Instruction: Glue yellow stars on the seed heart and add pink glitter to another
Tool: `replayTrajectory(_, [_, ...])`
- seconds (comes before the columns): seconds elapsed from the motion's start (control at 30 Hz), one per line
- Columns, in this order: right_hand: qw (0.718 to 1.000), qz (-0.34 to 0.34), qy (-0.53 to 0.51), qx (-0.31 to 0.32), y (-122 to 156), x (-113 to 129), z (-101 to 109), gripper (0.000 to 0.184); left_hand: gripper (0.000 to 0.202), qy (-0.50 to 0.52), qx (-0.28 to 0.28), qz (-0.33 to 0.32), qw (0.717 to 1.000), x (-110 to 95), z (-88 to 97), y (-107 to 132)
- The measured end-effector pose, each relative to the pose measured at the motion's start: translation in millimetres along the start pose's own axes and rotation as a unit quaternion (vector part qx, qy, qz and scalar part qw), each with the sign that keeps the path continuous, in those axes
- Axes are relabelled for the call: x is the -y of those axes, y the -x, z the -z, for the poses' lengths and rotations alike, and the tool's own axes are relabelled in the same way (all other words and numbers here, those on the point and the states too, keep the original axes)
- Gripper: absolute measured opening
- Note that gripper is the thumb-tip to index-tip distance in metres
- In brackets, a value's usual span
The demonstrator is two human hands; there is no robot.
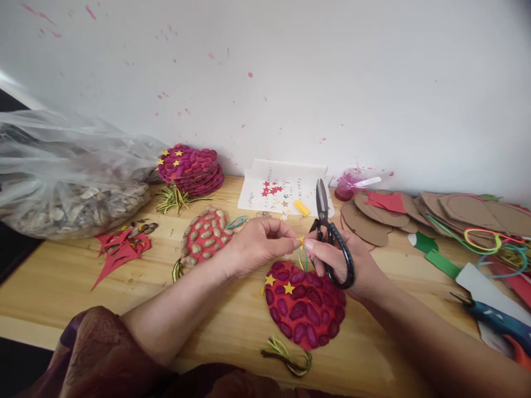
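Observation:
My left hand is closed in a pinch on a small yellow paper star. The thumb of my right hand meets the star from the other side. Black-handled scissors stay hooked in my right hand, blades pointing up and away. Just below both hands lies a round red ornament covered with purple-dyed shells or seeds. Two yellow stars sit at its upper left, and a green-yellow cord loop rises from its top. A bundle of green and dark strings rests in front of it.
Left are a shell-filled plastic bag, red scraps, a stack of purple ornaments and a red nut-covered piece. Behind lies a white sheet with small stars. Right are cardboard discs, cords and a blue-handled tool.

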State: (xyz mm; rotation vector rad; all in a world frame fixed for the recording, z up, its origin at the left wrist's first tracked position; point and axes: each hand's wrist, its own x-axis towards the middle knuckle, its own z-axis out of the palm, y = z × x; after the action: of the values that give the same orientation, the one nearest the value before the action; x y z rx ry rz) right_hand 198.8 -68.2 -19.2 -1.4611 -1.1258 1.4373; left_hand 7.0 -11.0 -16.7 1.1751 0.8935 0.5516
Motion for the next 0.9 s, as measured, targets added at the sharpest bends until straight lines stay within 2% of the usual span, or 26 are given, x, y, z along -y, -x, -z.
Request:
replayTrajectory(0.23, [1.0, 0.012, 0.023, -0.003, -0.9, -3.3, 1.2, 0.024, 0.022, -0.003, -0.006, 0.008, 1.0, -0.5, 0.5, -0.3])
replayTrajectory(0.63, [0.999, 0.014, 0.035, -0.02, 1.0, -2.5, -0.2, 0.029, 0.022, 0.026, 0.001, -0.004, 1.0, 1.6, -1.8, -2.2])
replayTrajectory(0.9, [0.999, 0.014, 0.037, -0.003, 0.3, 4.9, 1.0, 0.036, 0.016, 0.035, -0.017, -0.004, 0.999, -1.6, 1.7, -2.9])
